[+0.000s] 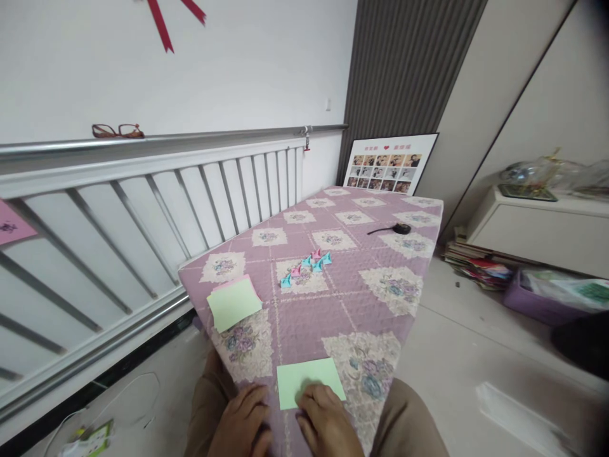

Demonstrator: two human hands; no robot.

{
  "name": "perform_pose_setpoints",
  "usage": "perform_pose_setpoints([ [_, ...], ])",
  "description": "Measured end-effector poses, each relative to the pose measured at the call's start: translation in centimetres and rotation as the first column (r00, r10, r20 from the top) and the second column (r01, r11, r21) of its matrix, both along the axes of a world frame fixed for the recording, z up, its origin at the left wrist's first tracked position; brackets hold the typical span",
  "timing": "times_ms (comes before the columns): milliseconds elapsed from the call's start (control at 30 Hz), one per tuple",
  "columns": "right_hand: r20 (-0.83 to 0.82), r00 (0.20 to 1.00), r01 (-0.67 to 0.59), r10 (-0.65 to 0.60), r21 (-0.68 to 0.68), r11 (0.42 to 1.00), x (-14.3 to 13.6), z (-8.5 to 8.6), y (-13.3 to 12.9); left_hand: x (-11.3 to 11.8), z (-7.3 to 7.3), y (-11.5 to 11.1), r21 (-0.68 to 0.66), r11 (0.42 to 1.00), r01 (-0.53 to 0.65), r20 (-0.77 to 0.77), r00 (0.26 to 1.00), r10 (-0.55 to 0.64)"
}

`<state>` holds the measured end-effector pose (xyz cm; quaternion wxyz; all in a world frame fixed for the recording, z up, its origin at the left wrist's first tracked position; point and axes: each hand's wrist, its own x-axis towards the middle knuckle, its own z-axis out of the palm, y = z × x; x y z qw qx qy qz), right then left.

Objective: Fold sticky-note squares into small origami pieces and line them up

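Observation:
A light green sheet of paper (295, 381) lies flat on the cloth at the near end of the table. My right hand (328, 422) rests on its lower right part, fingers bent over the paper and thumb apart below its near edge. Left of the sheet, my left hand (245, 419) lies at the table's edge with fingers stretched out, holding nothing. A stack of green and pink paper (234, 303) sits farther off to the left. Beyond, in the middle, stand several small folded paper pieces, some blue (317, 266) and some pink (296, 271).
A floral purple tablecloth (304, 324) covers the table. Toward its far right lies a small black round object with a strap (401, 228). A white railing (214, 197) runs along the left, glasses (118, 131) on its ledge. A purple bin (528, 301) stands at right.

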<state>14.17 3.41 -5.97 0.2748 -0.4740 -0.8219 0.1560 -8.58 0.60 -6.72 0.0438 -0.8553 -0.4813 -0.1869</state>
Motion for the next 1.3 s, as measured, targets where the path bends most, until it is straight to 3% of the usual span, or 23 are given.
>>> perform_pose_setpoints([
  [100,-0.005,1.000,0.013,-0.013,0.003,1.000,0.0,0.6,-0.1,1.5,1.6,1.5,-0.155,0.972,-0.179,0.158,0.966,0.203],
  [233,-0.015,1.000,0.001,0.000,0.040,0.999,-0.2,-0.2,-0.3,4.8,3.9,5.3,-0.376,0.892,-0.250,0.171,0.928,0.332],
  [400,-0.050,0.999,-0.007,0.013,0.114,0.993,-0.2,-2.0,-0.2,6.6,5.6,8.1,-0.517,0.826,-0.227,0.045,0.956,0.290],
  [567,-0.118,0.993,0.005,0.017,0.179,0.984,-0.4,-2.6,-0.1,6.1,5.4,8.3,-0.581,0.787,-0.209,0.068,0.951,0.303],
  [800,-0.216,0.976,0.031,0.017,0.216,0.976,0.7,-0.8,-0.1,5.6,3.7,8.1,-0.661,0.724,-0.196,0.215,0.876,0.433],
  [933,-0.312,0.946,0.118,-0.086,0.084,0.989,1.3,-0.5,-0.1,4.8,2.9,7.1,-0.720,0.676,-0.159,0.353,0.755,0.553],
  [1100,-0.370,0.916,0.144,-0.153,-0.051,0.988,1.4,-1.0,0.0,4.8,1.8,4.5,-0.782,0.622,-0.017,0.507,0.563,0.652],
  [1200,-0.397,0.910,0.104,-0.118,-0.056,0.993,1.4,-0.4,0.1,5.6,1.1,3.0,-0.790,0.587,0.176,0.610,0.327,0.722],
  [1300,-0.390,0.919,0.051,-0.059,-0.032,0.998,1.7,0.5,0.1,6.5,0.9,1.7,-0.756,0.547,0.360,0.608,0.078,0.790],
])
